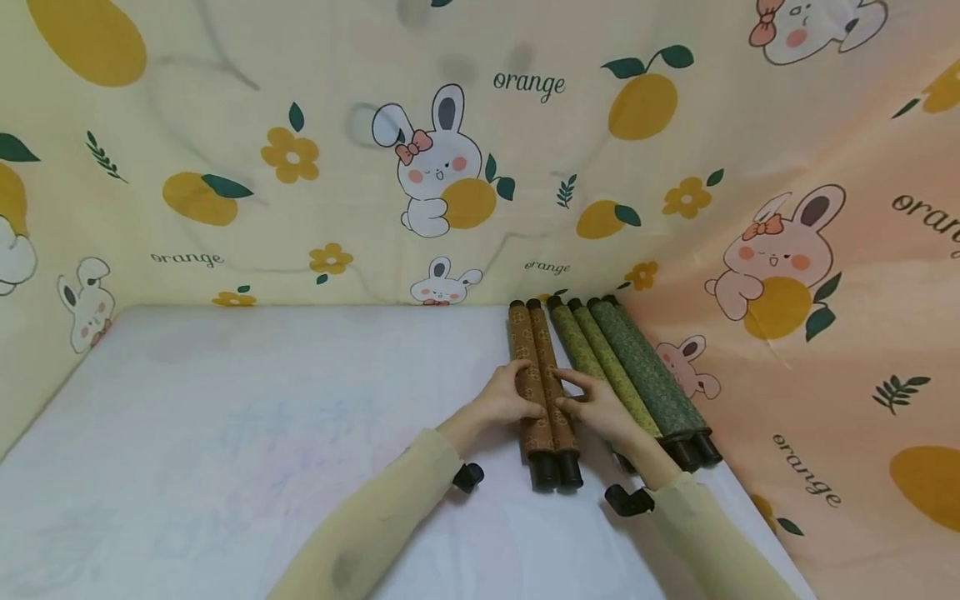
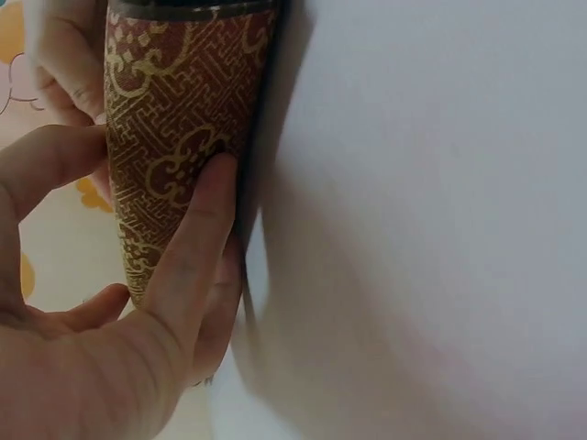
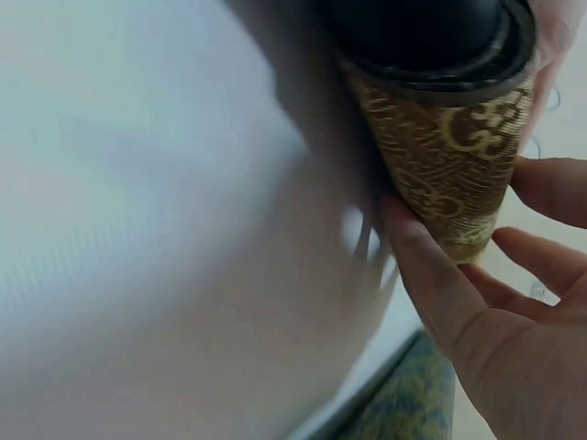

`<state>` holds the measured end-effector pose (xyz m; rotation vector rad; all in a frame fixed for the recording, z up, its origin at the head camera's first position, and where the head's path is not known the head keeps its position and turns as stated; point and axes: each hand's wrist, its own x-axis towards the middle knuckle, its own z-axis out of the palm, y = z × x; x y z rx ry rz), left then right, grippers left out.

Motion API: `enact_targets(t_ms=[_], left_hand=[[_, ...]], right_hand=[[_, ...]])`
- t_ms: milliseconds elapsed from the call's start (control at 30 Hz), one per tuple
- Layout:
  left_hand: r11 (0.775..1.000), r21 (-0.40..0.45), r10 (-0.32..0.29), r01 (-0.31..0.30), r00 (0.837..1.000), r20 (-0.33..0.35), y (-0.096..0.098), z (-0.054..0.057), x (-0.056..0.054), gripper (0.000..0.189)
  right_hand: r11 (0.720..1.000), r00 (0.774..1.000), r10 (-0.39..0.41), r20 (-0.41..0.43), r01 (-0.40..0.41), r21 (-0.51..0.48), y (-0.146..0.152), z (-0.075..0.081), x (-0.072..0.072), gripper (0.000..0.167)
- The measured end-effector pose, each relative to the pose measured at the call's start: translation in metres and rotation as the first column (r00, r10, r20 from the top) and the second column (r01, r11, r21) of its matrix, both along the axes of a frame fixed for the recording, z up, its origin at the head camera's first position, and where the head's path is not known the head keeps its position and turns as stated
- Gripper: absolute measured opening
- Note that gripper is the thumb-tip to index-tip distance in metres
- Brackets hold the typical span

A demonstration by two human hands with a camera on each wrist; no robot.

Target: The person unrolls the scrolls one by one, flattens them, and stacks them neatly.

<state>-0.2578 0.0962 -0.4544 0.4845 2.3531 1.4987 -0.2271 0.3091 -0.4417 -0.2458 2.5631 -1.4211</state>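
Note:
A brown brocade scroll [image 1: 537, 437], rolled into two side-by-side rolls with black rod ends, lies lengthwise right of the table's middle. My left hand [image 1: 506, 396] grips its left roll, fingers along the outer side and thumb over the top. From the other side my right hand [image 1: 600, 408] holds the right roll between thumb and fingers. Gold patterning shows on the brocade [image 2: 174, 101] in the left wrist view. In the right wrist view a thick black rod end [image 3: 417, 32] juts from the brown roll [image 3: 449, 156].
Just right of the brown scroll lie a yellow-green scroll [image 1: 613, 367] and a dark green scroll [image 1: 652, 375], slanting beside the right-hand curtain [image 1: 847, 400]. My right forearm crosses over their near part. A patterned curtain [image 1: 300, 83] rises behind the white table [image 1: 225, 433].

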Motion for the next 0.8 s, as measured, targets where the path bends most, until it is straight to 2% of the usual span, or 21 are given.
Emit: enact_targets(t_ms=[233,433,600,800], left_hand=[[0.999,0.042,0.009,-0.010,1.000,0.015,-0.036,0.001,0.009,0.091],[0.997,0.071,0.023,-0.024,1.000,0.010,-0.078,0.007,0.018,0.093],[0.996,0.081,0.029,-0.031,0.999,0.017,-0.114,0.009,0.023,0.094],[0.998,0.037,0.053,-0.052,0.998,-0.020,-0.151,0.010,0.031,0.096]], right_hand=[[0.998,1.000,-0.004,-0.020,0.003,-0.058,-0.029,-0.008,0.007,0.058],[0.993,0.999,0.002,-0.043,-0.007,-0.118,-0.067,-0.008,0.010,0.057],[0.994,0.997,0.006,-0.079,-0.015,-0.108,-0.102,-0.008,0.012,0.057],[0.989,0.995,0.022,-0.101,-0.037,-0.142,-0.137,-0.008,0.010,0.055]])
